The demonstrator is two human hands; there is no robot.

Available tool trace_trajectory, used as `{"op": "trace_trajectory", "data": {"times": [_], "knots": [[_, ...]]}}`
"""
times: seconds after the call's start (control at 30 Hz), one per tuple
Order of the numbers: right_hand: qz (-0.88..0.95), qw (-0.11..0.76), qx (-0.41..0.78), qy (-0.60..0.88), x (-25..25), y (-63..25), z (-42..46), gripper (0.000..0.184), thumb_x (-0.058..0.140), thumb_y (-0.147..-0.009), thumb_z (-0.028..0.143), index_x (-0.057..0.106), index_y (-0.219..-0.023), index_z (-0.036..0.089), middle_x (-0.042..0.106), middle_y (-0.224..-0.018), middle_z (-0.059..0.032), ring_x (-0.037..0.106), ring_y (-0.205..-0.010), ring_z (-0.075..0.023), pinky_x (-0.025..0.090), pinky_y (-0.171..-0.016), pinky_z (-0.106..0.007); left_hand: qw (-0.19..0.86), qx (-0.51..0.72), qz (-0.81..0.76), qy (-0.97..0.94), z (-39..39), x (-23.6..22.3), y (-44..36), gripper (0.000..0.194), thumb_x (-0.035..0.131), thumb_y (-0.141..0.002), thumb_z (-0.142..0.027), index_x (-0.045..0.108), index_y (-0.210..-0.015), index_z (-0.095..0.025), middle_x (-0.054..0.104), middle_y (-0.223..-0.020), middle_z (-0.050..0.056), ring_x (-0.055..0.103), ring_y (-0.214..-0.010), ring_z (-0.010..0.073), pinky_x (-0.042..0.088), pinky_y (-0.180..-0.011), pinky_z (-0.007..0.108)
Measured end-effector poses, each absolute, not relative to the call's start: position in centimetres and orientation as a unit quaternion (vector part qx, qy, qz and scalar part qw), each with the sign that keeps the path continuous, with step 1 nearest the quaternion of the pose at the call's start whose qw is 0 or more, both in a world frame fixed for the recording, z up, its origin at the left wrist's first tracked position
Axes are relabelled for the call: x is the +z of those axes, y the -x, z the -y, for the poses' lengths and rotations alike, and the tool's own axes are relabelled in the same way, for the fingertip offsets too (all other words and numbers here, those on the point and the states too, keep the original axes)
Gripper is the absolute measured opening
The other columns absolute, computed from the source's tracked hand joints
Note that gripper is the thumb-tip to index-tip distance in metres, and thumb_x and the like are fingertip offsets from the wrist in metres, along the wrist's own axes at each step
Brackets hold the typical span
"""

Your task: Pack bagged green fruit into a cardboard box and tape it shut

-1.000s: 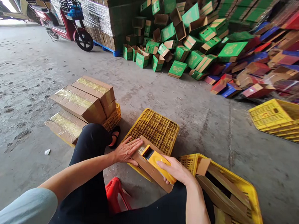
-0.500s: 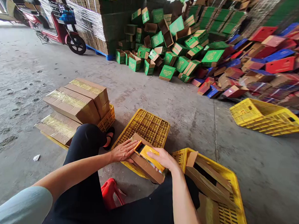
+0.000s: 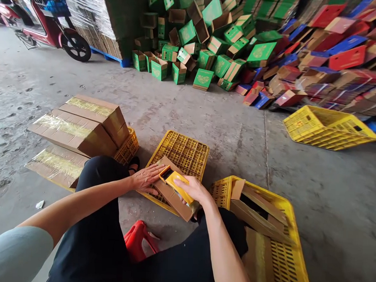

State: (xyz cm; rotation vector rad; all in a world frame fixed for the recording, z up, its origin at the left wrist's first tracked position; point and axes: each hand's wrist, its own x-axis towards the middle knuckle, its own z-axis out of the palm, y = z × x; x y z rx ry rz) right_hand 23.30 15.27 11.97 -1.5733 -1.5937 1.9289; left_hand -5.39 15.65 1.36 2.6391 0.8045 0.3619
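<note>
Three taped boxes: at 10 to 11 o'clock from the person's seat, grouped on a yellow basket; wide shiny strips cross their tops, so these look closed and done.

Carton in work: straight ahead at 12 o'clock, on a yellow crate with a gridded face up; judged partway along, since the dispenser is on it and the hands hide how much tape lies there.

Left hand: spread flat, palm down, fingers stretched over the carton's far end, just beside the dispenser's head.

Right hand: wrapped around the yellow tape dispenser, thumb on top and fingers curled below (a snug grip, by the look of it).

Open carton: at 2 o'clock, tilted in the yellow bin, flaps parted around a dark gap; it looks unsealed, so some work seems left.

Lower carton: in that same bin, nearer the person, with a tape strip along it; whether it is fully closed, I cannot tell.
</note>
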Motion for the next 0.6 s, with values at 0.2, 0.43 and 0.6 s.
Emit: {"op": "trace_trajectory", "data": {"times": [0.2,0.43,0.6], "knots": [[0.541,0.061,0.645,0.536,13.1,-24.1,-15.1,0.049,0.066,-0.092,0.055,0.069,-0.123,0.018,0.068,-0.060,-0.0014,0.068,-0.051,-0.0207,0.055,-0.047,-0.028,0.174,0.115,-0.285,-0.936,-16.1,1.3,5.5,0.117,0.055,-0.091,-0.079,-0.002,-0.169,-0.013,0.018,-0.173,0.021,0.018,-0.161,0.0371,0.012,-0.132,0.050],[0.551,0.074,0.624,0.550,14.3,-26.5,-13.9,0.051,0.066,-0.091,0.059,0.070,-0.125,0.020,0.074,-0.074,-0.0020,0.069,-0.056,-0.0183,0.055,-0.049,-0.025,0.147,0.095,-0.274,-0.946,-16.7,0.6,5.6,0.114,0.051,-0.092,-0.081,0.001,-0.170,-0.014,0.017,-0.173,0.020,0.019,-0.160,0.0380,0.013,-0.131,0.052],[0.541,0.075,0.637,0.545,13.6,-26.5,-13.8,0.054,0.065,-0.091,0.060,0.066,-0.126,0.019,0.070,-0.072,-0.0002,0.068,-0.053,-0.0164,0.053,-0.045,-0.023,0.128,0.081,-0.299,-0.942,-15.8,1.4,4.9,0.115,0.052,-0.088,-0.084,0.009,-0.170,-0.016,0.017,-0.173,0.019,0.019,-0.160,0.0400,0.013,-0.131,0.055]]}}
